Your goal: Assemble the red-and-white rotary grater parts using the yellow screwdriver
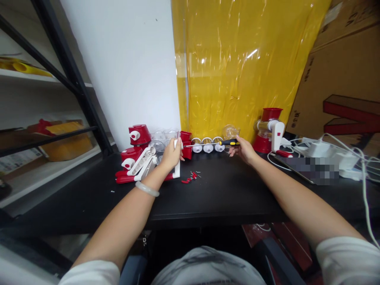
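Note:
My left hand (pixel 172 153) is closed around a white crank handle (pixel 177 171) with a red grip, holding it upright above the black table. My right hand (pixel 244 149) grips a screwdriver (pixel 229 142) by its black and yellow handle. Its shaft runs level to the left, and the tip meets the top of the crank handle by my left fingers; the exact contact is too small to make out. Below, small red pieces and screws (pixel 192 178) lie scattered. Beside my left hand are more white crank handles (pixel 143 165) and red plastic housings (pixel 139 134).
White-rimmed grater drums (pixel 208 145) line the back of the table (pixel 213 194), with clear plastic parts (pixel 230 131) nearby. A rotary grater (pixel 268 128) stands at right. Farther right lie a tablet-like device (pixel 303 168), white chargers (pixel 319 149) and cables. Shelving (pixel 59 85) borders the left.

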`<action>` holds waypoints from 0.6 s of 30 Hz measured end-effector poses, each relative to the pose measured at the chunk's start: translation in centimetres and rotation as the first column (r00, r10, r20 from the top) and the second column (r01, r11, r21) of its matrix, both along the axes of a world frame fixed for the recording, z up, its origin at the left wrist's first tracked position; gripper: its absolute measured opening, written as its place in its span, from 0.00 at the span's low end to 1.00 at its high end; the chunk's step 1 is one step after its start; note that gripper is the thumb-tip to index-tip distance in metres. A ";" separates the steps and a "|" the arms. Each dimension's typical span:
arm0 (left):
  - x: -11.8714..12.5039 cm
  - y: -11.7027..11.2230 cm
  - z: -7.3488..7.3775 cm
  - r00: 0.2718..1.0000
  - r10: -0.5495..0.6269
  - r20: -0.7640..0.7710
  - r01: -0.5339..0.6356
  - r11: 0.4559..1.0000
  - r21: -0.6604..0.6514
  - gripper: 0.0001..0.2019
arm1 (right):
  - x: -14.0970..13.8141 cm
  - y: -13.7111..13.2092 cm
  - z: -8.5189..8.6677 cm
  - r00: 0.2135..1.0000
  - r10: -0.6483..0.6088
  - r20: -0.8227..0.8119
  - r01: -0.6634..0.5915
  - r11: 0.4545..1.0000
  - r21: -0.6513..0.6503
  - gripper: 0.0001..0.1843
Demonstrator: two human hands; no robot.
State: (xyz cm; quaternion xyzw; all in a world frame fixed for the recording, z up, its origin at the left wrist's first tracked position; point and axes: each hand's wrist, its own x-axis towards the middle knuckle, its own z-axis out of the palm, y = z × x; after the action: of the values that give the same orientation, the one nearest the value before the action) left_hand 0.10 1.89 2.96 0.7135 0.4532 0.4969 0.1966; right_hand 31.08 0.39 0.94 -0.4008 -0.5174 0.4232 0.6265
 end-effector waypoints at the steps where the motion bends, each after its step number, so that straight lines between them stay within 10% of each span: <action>1: 0.0 0.0 0.0 1.000 0.001 0.001 -0.001 1.000 0.001 0.19 | 0.0 0.0 0.0 1.000 0.009 0.005 -0.009 1.000 0.006 0.24; 18: -0.1 -0.1 0.2 1.000 0.007 -0.004 -0.007 1.000 0.019 0.18 | 0.4 0.1 -0.3 0.995 0.104 0.004 -0.104 0.993 0.061 0.23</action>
State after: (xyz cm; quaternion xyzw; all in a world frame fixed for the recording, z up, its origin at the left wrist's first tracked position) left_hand 0.04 1.74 3.15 0.7148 0.4515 0.5002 0.1869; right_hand 31.50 0.52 0.62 -0.3541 -0.5506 0.4392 0.6152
